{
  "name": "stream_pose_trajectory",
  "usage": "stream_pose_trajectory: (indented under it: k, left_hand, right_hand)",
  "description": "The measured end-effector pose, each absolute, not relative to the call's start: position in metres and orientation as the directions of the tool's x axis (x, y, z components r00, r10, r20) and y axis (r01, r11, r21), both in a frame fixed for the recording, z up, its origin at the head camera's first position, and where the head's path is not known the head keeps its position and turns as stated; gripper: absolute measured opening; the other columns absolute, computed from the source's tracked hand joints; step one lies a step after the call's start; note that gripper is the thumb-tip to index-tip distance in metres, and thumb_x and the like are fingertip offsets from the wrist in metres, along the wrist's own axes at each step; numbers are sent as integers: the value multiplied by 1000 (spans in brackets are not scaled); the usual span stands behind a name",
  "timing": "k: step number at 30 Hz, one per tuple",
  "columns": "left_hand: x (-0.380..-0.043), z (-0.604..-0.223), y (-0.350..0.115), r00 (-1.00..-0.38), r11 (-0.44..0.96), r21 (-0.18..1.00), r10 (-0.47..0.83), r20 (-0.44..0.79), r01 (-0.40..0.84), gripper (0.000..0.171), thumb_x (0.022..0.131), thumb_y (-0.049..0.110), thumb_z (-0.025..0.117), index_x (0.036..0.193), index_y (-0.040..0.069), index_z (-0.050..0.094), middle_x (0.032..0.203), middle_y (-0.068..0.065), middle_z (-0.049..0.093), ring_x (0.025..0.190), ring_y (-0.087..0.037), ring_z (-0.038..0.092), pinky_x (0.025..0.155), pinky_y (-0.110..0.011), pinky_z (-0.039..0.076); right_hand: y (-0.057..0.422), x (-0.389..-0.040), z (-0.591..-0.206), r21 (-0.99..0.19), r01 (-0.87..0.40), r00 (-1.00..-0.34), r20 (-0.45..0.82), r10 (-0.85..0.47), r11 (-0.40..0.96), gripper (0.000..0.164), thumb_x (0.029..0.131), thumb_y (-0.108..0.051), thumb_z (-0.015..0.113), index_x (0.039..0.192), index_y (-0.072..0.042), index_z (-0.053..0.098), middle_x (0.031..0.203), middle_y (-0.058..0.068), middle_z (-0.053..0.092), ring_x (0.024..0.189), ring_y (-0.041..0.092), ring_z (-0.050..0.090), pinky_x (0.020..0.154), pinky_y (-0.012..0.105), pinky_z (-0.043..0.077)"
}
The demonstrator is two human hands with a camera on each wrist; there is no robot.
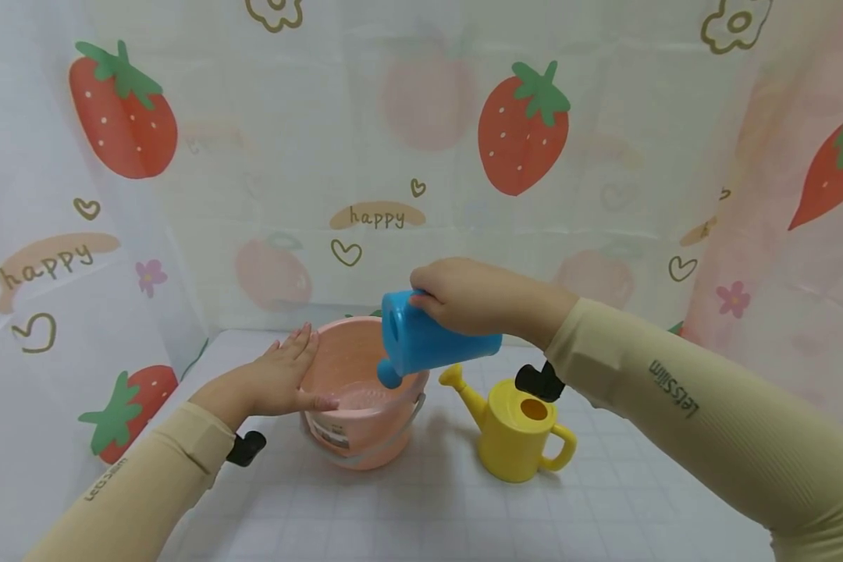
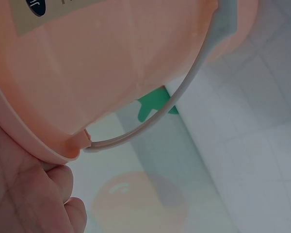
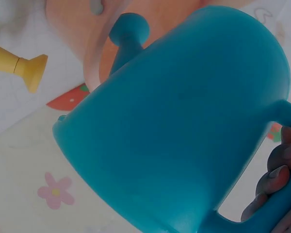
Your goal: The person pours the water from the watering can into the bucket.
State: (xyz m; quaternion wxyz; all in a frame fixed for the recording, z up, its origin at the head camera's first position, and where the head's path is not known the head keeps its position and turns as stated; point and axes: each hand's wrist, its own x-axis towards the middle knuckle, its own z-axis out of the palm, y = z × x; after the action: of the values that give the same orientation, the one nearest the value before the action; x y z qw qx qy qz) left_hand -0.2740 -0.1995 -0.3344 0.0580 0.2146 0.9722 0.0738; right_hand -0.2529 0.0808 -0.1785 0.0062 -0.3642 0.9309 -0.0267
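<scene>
A pink bucket with a grey handle stands on the table, its mouth tilted slightly toward me. My left hand rests against the left of its rim, fingers fairly straight and thumb lying along the front edge; in the left wrist view the palm touches the rim. My right hand grips a blue watering can by its handle. The can is tipped, its spout head pointing down into the bucket's mouth. No flowing water is visible.
A yellow watering can stands upright right of the bucket, its spout toward it. The table has a pale grid pattern. Behind and at the sides hangs a curtain printed with strawberries.
</scene>
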Motion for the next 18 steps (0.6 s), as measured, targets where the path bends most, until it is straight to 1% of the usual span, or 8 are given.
stream_pose_trajectory:
  k: [4,12,18]
  left_hand:
    - [-273,-333,-199,-900,895,168,430,-72,414,115,75,71,51,142,-10,5,149,-26,-4,136,-42,1,108,-57,7]
    - [-273,-334,-199,-900,894,171,431,-72,414,120,72,77,46,142,-10,4,149,-26,-4,137,-41,1,108,-56,6]
    - [-274,-336,-199,-900,895,163,430,-67,416,118,73,76,48,142,-10,4,149,-26,-4,137,-41,1,107,-57,6]
  right_hand:
    - [79,-252,-178,-36,-694,-720,16,-694,720,20,95,-31,46,98,-13,54,92,2,59,87,18,55,78,33,48]
    - [76,-252,-177,-10,-707,-707,13,-707,707,21,95,-31,46,101,-13,54,93,2,59,88,18,54,78,32,48]
    - [73,-252,-176,7,-717,-697,10,-717,697,21,95,-31,46,99,-13,54,91,1,59,87,18,54,77,31,48]
